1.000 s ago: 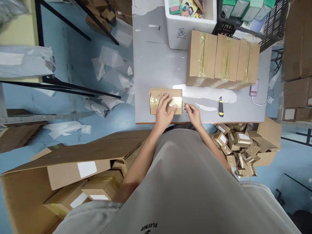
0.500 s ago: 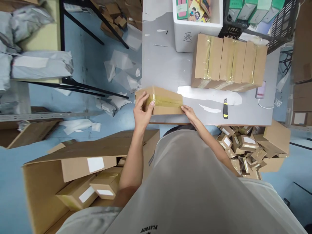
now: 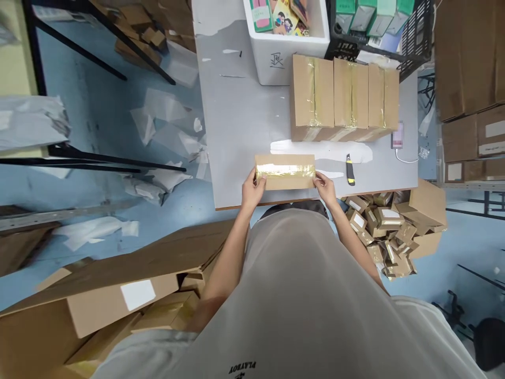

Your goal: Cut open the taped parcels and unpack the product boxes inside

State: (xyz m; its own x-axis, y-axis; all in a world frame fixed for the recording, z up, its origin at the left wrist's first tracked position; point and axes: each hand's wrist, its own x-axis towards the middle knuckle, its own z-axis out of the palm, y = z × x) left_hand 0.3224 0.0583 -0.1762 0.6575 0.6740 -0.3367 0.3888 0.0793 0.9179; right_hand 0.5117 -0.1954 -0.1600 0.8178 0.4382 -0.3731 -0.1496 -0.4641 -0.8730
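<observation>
A small brown cardboard box (image 3: 284, 171), sealed along its top with shiny clear tape, lies at the near edge of the grey table (image 3: 236, 121). My left hand (image 3: 253, 185) grips its left end, thumb on top. My right hand (image 3: 325, 187) grips its right end the same way. Both hands are closed on the box.
Three taped cardboard boxes (image 3: 344, 98) stand in a row behind it. A yellow-black utility knife (image 3: 349, 170) lies to the right, near a phone (image 3: 397, 135) on a cable. A white foam bin (image 3: 284, 39) is at the back. Large cartons (image 3: 98, 295) and small boxes (image 3: 389, 231) crowd the floor.
The box was lifted and tilted off the table's left corner half a second ago; now it lies flat on the near edge with one hand at each end.
</observation>
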